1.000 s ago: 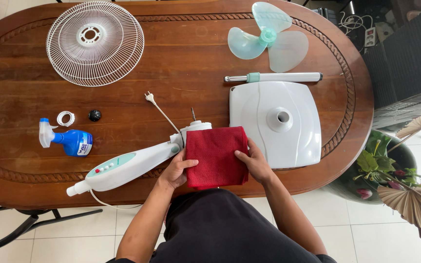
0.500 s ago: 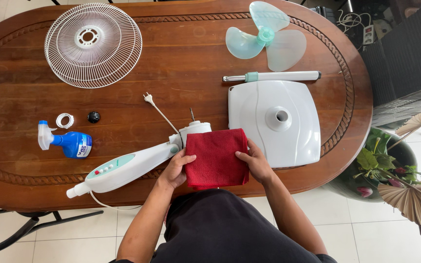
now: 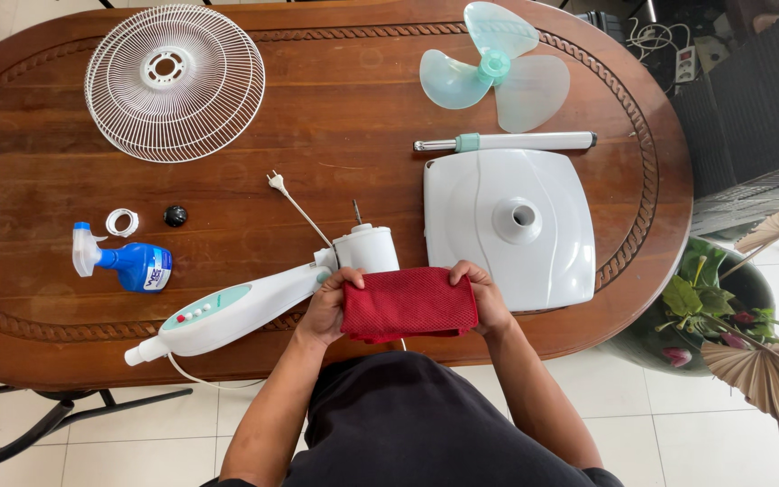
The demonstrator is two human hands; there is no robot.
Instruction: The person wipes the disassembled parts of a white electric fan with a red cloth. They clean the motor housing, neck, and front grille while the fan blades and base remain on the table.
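Observation:
A red cloth (image 3: 407, 304) folded into a narrow band lies at the near edge of the wooden table (image 3: 335, 117). My left hand (image 3: 328, 305) grips its left end and my right hand (image 3: 482, 296) grips its right end. Just behind the cloth lies a white fan motor housing (image 3: 365, 248) with its shaft pointing away, joined to a white control neck (image 3: 227, 311) with a pale green button panel. A power cord with a plug (image 3: 276, 180) runs off the motor.
A white square fan base (image 3: 508, 225) sits to the right, with a white pole (image 3: 505, 142) and a pale green fan blade (image 3: 494, 68) behind it. A white wire grille (image 3: 175, 81) is far left. A blue spray bottle (image 3: 123, 262), white ring (image 3: 122, 221) and black cap (image 3: 175, 215) lie left. A potted plant (image 3: 714, 307) stands right.
The red cloth was lying flat over the motor with both hands at its sides. Now it is folded in half toward me, exposing the motor housing, and both hands grip its ends.

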